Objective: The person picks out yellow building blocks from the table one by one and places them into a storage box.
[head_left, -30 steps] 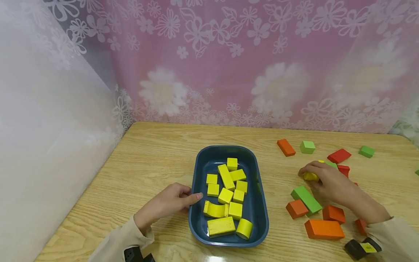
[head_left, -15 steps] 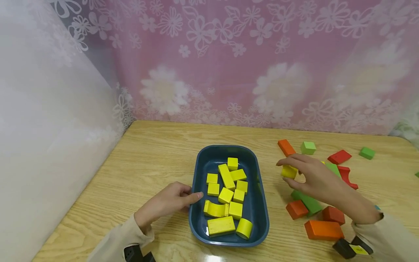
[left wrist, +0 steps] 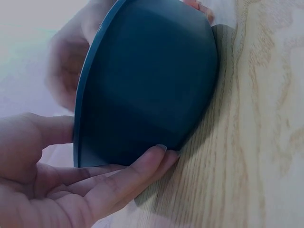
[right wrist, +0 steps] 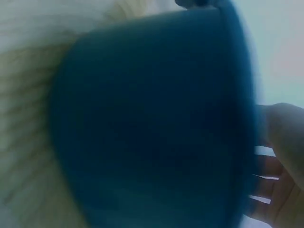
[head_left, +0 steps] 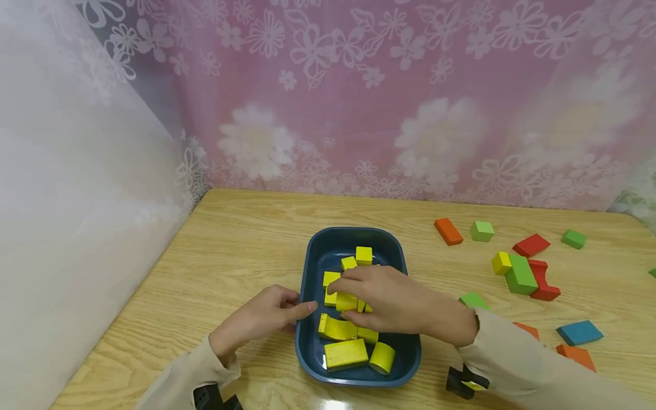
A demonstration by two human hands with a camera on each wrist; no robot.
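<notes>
A dark blue tray (head_left: 307, 364) with several yellow wooden blocks inside stands mid-table. My left hand (head_left: 263, 312) holds its left side, thumb over the rim and fingers against the outer wall (left wrist: 147, 80), as the left wrist view shows. Over the middle of the tray, my right hand (head_left: 394, 299) holds a yellow block (head_left: 347, 302) between thumb and fingers, hiding some blocks beneath. A yellow arch block (head_left: 338, 327), a long yellow block (head_left: 346, 354) and a yellow cylinder (head_left: 382, 357) lie near the tray's front end. The right wrist view is blurred and mostly tray wall.
Right of the tray lie a small yellow block (head_left: 501, 263), a green block (head_left: 521, 274), a red arch block (head_left: 544, 282), a blue block (head_left: 580, 332) and several orange, red and green blocks. A pink flowered curtain (head_left: 328, 114) hangs behind the table.
My right hand has picked up a yellow block from the right-hand pile and carried it left, over the tray. The left hand and the tray have stayed put.
</notes>
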